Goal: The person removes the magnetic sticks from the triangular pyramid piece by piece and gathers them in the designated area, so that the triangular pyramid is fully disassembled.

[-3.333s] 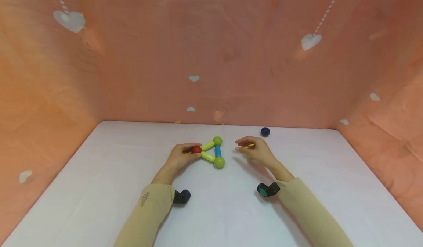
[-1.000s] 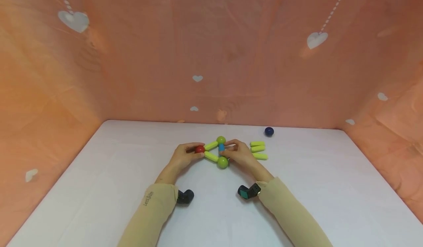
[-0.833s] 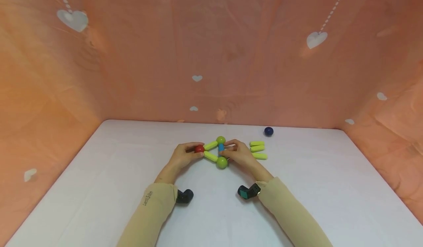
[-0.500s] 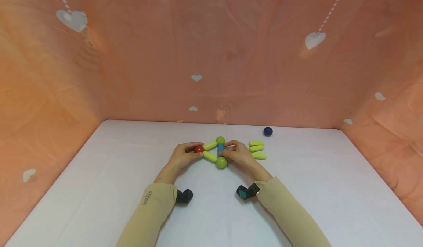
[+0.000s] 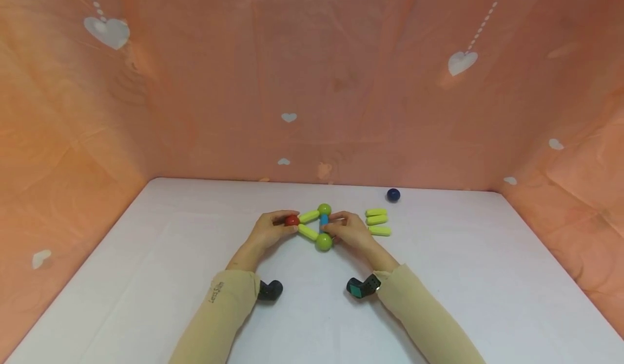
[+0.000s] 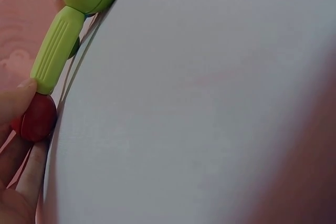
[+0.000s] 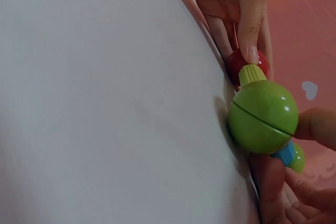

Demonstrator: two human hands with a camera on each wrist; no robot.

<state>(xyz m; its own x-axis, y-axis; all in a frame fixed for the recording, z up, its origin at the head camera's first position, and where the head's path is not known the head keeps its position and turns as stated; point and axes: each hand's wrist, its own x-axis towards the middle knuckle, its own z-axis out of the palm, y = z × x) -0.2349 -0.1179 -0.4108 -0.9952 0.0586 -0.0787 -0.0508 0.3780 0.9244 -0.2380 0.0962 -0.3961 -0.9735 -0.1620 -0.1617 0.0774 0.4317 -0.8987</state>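
The triangle frame (image 5: 309, 216) lies on the surface (image 5: 307, 310) between your left grip (image 5: 266, 231), pinching its red ball (image 5: 292, 220), and your right grip (image 5: 354, 232), clasping its blue rod (image 5: 324, 219); probably light, stiff and slick at the green balls (image 5: 324, 242), so favour the ribbed lime rods (image 6: 56, 51).

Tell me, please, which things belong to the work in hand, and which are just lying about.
In the work:
red ball, in the left hand
two green balls
two joined lime sticks
blue stick, at the right hand

Lying apart, perhaps spares:
three loose lime sticks
dark blue ball
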